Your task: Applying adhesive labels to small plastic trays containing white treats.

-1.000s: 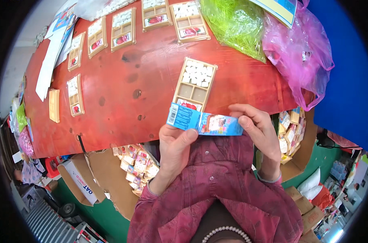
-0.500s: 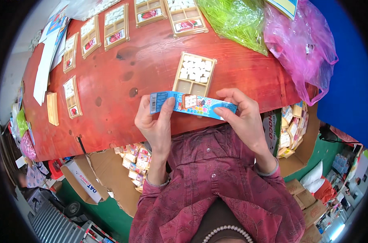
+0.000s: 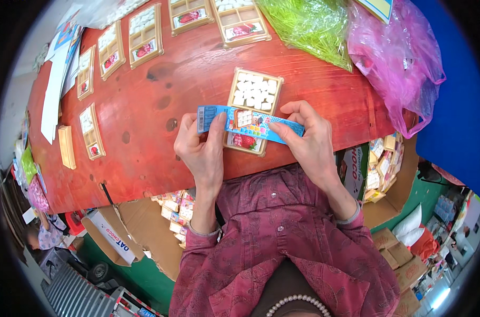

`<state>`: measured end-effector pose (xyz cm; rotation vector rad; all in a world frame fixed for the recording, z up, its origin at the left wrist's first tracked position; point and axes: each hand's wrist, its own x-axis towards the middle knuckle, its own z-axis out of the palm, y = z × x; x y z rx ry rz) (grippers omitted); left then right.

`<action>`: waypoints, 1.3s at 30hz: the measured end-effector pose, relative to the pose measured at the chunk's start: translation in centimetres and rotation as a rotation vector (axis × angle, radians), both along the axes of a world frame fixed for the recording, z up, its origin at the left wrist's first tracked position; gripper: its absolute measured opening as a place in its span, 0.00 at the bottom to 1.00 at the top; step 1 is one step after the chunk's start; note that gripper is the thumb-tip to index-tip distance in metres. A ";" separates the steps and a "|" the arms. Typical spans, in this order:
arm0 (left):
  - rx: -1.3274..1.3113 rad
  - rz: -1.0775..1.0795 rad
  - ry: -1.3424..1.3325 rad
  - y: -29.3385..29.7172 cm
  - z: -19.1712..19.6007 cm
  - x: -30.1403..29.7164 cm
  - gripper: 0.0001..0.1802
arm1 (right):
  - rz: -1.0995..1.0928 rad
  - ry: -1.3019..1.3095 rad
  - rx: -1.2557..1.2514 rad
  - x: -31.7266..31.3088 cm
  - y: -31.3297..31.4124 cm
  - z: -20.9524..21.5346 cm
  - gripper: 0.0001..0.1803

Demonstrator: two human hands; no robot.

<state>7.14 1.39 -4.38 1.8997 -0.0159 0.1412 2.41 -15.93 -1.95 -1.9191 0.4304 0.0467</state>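
Note:
A long blue printed paper sleeve (image 3: 257, 127) is stretched between my two hands, above a tan compartment tray (image 3: 230, 102). My left hand (image 3: 202, 145) pinches its left end between thumb and fingers. At the other end my right hand (image 3: 310, 136) grips it, thumb on the front face. White cube-shaped pieces (image 3: 256, 89) fill the tray's far compartment. A card with a red strawberry picture (image 3: 245, 141) lies in the near end. The sleeve covers the tray's middle.
More filled trays (image 3: 146, 34) stand along the table's far and left sides. A bag of green strips (image 3: 303, 31) and a pink plastic bag (image 3: 393, 58) lie far right. Cardboard boxes of packed goods (image 3: 176, 211), (image 3: 382, 169) flank me below the table edge.
Both hands have moved the blue sleeve slightly away from me, up over the tray. The strawberry card at the tray's near end now shows beneath it.

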 end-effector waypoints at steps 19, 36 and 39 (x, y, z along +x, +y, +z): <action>0.315 -0.052 -0.071 -0.2 -0.4 0.7 0.06 | 0.050 0.095 -0.111 1.4 -0.3 -0.2 0.13; -0.167 0.427 0.441 4.7 0.9 -11.3 0.04 | 0.526 0.101 -0.250 -1.8 3.8 -0.1 0.16; -0.704 0.428 0.543 4.3 0.8 -11.4 0.07 | 0.521 0.027 -0.318 -2.0 3.9 -0.3 0.16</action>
